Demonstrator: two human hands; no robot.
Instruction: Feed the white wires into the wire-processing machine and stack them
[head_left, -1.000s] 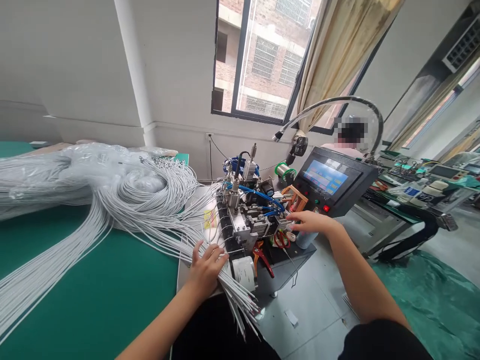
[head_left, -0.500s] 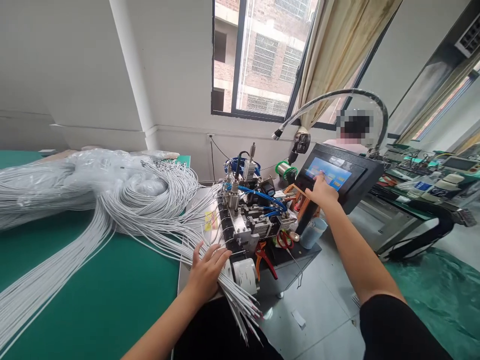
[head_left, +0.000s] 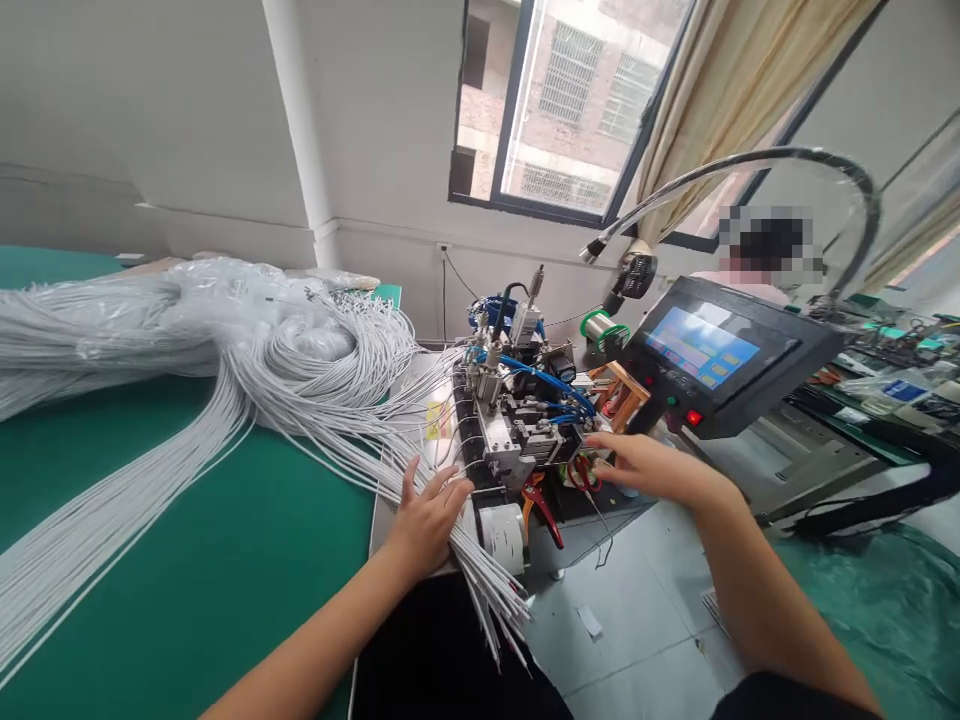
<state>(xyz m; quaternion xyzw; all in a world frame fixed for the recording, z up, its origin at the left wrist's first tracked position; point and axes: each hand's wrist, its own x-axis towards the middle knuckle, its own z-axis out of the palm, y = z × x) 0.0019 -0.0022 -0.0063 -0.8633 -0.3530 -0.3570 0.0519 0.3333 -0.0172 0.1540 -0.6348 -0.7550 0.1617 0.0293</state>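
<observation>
My left hand (head_left: 429,520) lies with spread fingers on a bundle of white cables (head_left: 360,455), beside a small machine (head_left: 517,400) with metal cylinders and blue tubes. The cable ends hang past the hand, over the front edge. My right hand (head_left: 652,468) is at the right side of the machine, its fingers stretched out and apart with nothing held in them. Red-handled scissors (head_left: 582,474) lie just beside its fingertips. Behind it stands a control screen (head_left: 701,345) with a lit display. A white roll (head_left: 501,538) sits at the machine's near end.
More cables, partly wrapped in clear plastic (head_left: 225,300), lie on the green table (head_left: 187,540). A red and orange tool (head_left: 541,508) is by the roll. A flexible lamp (head_left: 750,158) arches above the screen. A person (head_left: 765,250) sits beyond it.
My right hand has left the screen and come down and toward me, beside the machine. My left hand stays on the cables. The view has shifted, showing the screen's lower buttons.
</observation>
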